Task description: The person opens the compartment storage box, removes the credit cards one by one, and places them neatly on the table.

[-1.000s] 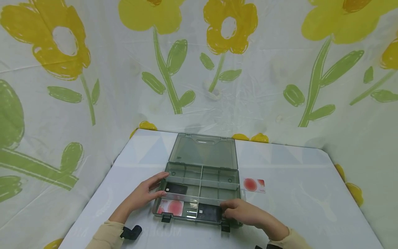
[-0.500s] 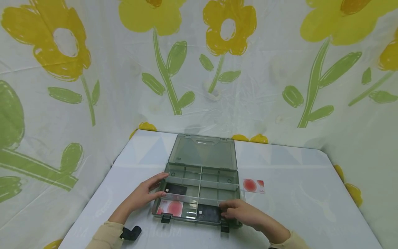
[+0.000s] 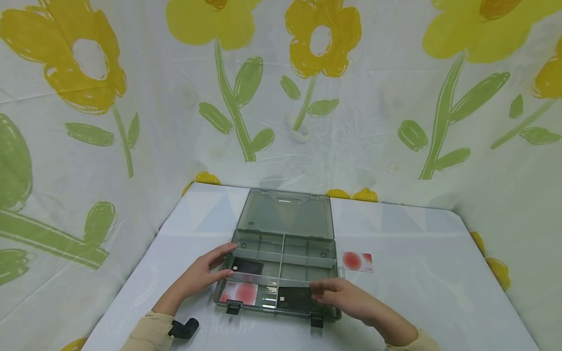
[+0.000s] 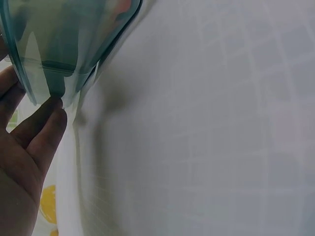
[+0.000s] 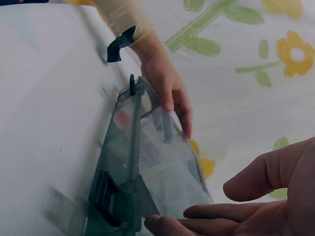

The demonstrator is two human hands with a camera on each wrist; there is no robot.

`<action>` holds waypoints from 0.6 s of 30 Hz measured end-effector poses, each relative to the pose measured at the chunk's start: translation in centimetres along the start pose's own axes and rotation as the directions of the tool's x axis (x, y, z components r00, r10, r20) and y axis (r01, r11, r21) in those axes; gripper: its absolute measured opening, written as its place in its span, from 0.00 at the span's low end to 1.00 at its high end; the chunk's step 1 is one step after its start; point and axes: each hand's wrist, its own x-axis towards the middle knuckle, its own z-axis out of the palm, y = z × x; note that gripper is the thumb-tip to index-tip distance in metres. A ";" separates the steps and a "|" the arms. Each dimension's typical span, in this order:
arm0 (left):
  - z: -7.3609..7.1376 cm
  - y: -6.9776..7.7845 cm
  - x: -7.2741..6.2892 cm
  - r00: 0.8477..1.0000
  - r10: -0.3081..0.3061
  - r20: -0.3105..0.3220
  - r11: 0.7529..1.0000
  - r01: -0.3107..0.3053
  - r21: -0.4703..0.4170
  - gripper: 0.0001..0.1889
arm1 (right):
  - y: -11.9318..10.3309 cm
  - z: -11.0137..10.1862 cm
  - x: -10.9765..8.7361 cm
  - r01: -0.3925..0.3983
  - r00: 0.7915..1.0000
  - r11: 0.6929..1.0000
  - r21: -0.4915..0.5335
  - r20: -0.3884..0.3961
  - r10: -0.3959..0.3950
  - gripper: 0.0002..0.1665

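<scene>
A smoky translucent compartment box (image 3: 307,273) lies on the table with its lid (image 3: 287,214) folded back. My left hand (image 3: 197,277) rests at the box's left edge, thumb on the rim; its fingertips touch the outer wall in the left wrist view. My right hand (image 3: 344,298) is over the front right compartment, where a black VIP card (image 3: 294,298) lies partly hidden by the fingers. In the right wrist view, thumb and fingers stand apart with nothing between them. A red-and-white card (image 3: 241,293) lies front left, with another black card (image 3: 247,266) behind it.
One more red-and-white card (image 3: 357,262) lies on the white table (image 3: 417,273), just right of the box. Two dark latches (image 3: 317,320) stick out from the box's front. A flower-print curtain (image 3: 360,112) surrounds the table at the back and sides.
The right hand's fingers have straightened and lifted a little off the VIP card, which now shows its print more clearly. My left hand has stayed in place.
</scene>
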 end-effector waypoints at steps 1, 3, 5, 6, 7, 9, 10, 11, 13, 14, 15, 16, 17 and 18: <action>0.0 0.0 0.0 1.000 0.000 0.000 1.000 0.000 0.002 0.36 | -0.1 -0.1 -0.1 0.011 1.000 1.000 0.006 0.007 -0.011 0.27; 0.0 -0.1 0.0 1.000 -0.003 0.001 1.000 0.003 0.005 0.36 | -0.4 -0.2 -0.3 0.039 0.999 0.999 0.030 0.031 -0.040 0.29; 0.0 -0.1 0.0 1.000 -0.007 0.002 1.000 0.007 0.005 0.37 | -0.7 -0.4 -0.4 0.066 0.996 0.996 0.060 0.053 -0.069 0.30; 0.0 -0.1 0.0 1.000 -0.007 0.002 1.000 0.007 0.004 0.37 | -0.8 -0.4 -0.4 0.077 0.995 0.995 0.070 0.064 -0.081 0.30; 0.0 -0.1 0.0 1.000 -0.008 0.003 1.000 0.008 0.003 0.37 | -0.9 -0.5 -0.4 0.090 0.993 0.993 0.079 0.075 -0.096 0.31; 0.0 0.0 0.0 1.000 -0.007 0.004 1.000 0.007 0.001 0.36 | -1.2 -0.5 -0.4 0.109 0.989 0.990 0.087 0.092 -0.117 0.32; 0.0 0.0 0.0 1.000 -0.006 0.004 1.000 0.006 0.000 0.36 | -1.3 -0.4 -0.4 0.115 0.988 0.990 0.085 0.094 -0.123 0.32; 0.0 0.0 0.0 1.000 -0.006 0.005 1.000 0.006 0.000 0.36 | -1.4 -0.4 -0.3 0.121 0.987 0.989 0.083 0.097 -0.129 0.32; 0.0 0.0 0.0 1.000 -0.007 0.006 1.000 0.007 0.002 0.36 | -1.6 -0.2 -0.3 0.136 0.985 0.987 0.081 0.099 -0.144 0.32; 0.0 0.0 0.0 1.000 -0.009 0.005 1.000 0.009 0.004 0.36 | -1.8 -0.2 -0.2 0.142 0.984 0.987 0.081 0.098 -0.149 0.31; 0.0 0.1 0.0 1.000 -0.012 0.004 1.000 0.012 0.004 0.36 | -1.9 -0.1 -0.2 0.146 0.983 0.986 0.080 0.096 -0.154 0.31; 0.0 0.1 0.0 1.000 -0.013 0.003 1.000 0.013 0.006 0.36 | -2.0 0.1 -0.1 0.155 0.982 0.985 0.077 0.095 -0.162 0.31; 0.0 0.1 0.0 1.000 -0.014 0.002 1.000 0.014 0.008 0.36 | -2.0 0.2 0.0 0.160 0.982 0.984 0.076 0.092 -0.166 0.31; 0.0 0.0 0.0 1.000 -0.014 0.002 1.000 0.014 0.007 0.37 | -2.1 0.3 0.1 0.163 0.982 0.984 0.072 0.088 -0.169 0.30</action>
